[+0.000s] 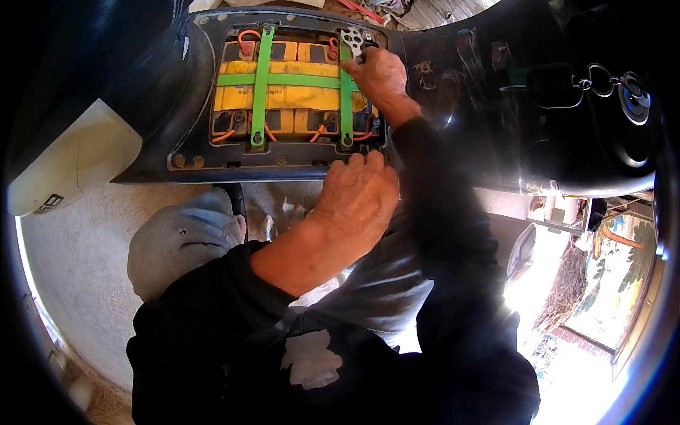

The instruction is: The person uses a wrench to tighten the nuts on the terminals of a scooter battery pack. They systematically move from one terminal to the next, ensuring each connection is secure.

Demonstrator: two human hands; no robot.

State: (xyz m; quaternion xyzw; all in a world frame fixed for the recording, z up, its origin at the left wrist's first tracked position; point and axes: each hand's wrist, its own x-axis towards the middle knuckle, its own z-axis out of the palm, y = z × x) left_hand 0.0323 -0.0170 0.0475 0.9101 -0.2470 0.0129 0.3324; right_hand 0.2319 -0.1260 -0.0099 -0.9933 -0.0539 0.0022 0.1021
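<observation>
A battery compartment (282, 160) in a black scooter body holds several yellow-and-black batteries (283, 99) joined by orange wires. Green straps (262, 92) cross over them, two running near to far and one sideways. My right hand (382, 76) is closed at the far right corner, thumb and fingers pinching a flat silver wrench with holes (350, 38) above the far end of the right strap. My left hand (361, 191) rests at the compartment's near right edge, its fingers curled down near that strap's bolt. Whatever its fingertips grip is hidden.
The black scooter seat (524, 106) extends to the right, with a key ring (601, 79) hanging by a lock. A cream body panel (74, 159) stands at the left. My knee in grey trousers (184, 244) is close below the compartment.
</observation>
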